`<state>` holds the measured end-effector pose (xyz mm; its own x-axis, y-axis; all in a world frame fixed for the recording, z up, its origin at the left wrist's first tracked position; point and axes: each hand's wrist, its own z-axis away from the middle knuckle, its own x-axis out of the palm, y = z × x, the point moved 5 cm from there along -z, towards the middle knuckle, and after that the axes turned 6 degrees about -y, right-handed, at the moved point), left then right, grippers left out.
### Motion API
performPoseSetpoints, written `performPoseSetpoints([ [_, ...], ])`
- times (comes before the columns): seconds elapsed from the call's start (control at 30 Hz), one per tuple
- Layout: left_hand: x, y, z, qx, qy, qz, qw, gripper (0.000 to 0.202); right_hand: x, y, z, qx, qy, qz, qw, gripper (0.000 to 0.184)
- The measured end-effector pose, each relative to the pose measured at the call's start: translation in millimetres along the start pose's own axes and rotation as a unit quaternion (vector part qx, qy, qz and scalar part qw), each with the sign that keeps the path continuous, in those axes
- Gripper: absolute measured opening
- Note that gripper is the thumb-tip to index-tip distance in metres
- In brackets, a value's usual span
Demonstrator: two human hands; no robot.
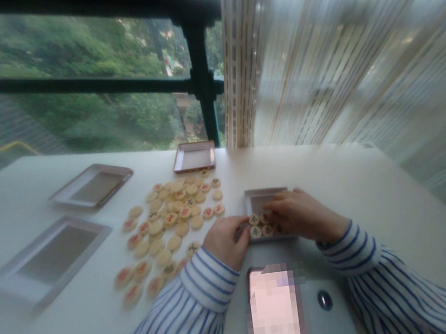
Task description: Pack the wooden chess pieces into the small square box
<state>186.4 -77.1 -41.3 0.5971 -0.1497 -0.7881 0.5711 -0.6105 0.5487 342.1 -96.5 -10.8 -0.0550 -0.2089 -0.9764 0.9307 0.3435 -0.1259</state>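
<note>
Left hand (pixel 227 243) and right hand (pixel 303 217) fingers curl over discs (pixel 256 232) in the small box (pixel 265 200); grasp state indeterminate. Loose discs (pixel 171 219) lie leftward.

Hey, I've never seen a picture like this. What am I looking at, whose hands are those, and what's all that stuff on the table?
This is one picture from a camera worn on a person's head, looking forward and down, so the two arms in striped sleeves are the wearer's own. No machine is involved. The left hand and the right hand both have their fingertips on a few round Chinese chess pieces lying in a small open box. It isn't clear whether either hand actually grips one. To the left, many more loose pieces lie scattered on the white table. Beyond them are two shallow grey trays and a reddish box near the window. The blurred rectangle at the bottom looks like a phone.
</note>
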Motion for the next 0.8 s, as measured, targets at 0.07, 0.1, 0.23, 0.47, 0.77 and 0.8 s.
performPoseSetpoints([
  [0.07,0.2,0.0,0.0,0.006,0.0,-0.002,1.0,0.021,0.1,-0.5,0.6,0.0,-0.006,0.001,1.0,0.021],
  [0.1,0.4,-0.1,0.1,0.007,0.0,-0.003,1.0,0.021,0.0,-0.9,0.9,-0.001,-0.008,0.0,1.0,0.02],
  [0.23,0.5,-0.5,0.7,0.003,0.003,-0.001,1.0,0.021,0.2,-2.1,1.2,-0.004,-0.009,0.0,1.0,0.02],
  [0.47,0.0,0.7,0.5,0.001,0.005,0.001,1.0,0.021,1.3,-3.5,0.7,-0.015,-0.013,-0.001,1.0,0.02],
  [0.77,0.2,0.3,0.0,-0.004,-0.003,0.003,1.0,0.022,1.0,-4.1,0.4,-0.012,-0.022,0.003,1.0,0.019],
  [0.8,0.2,0.3,-0.1,-0.004,-0.004,0.004,1.0,0.022,1.0,-4.1,0.3,-0.012,-0.021,0.004,1.0,0.019],
])
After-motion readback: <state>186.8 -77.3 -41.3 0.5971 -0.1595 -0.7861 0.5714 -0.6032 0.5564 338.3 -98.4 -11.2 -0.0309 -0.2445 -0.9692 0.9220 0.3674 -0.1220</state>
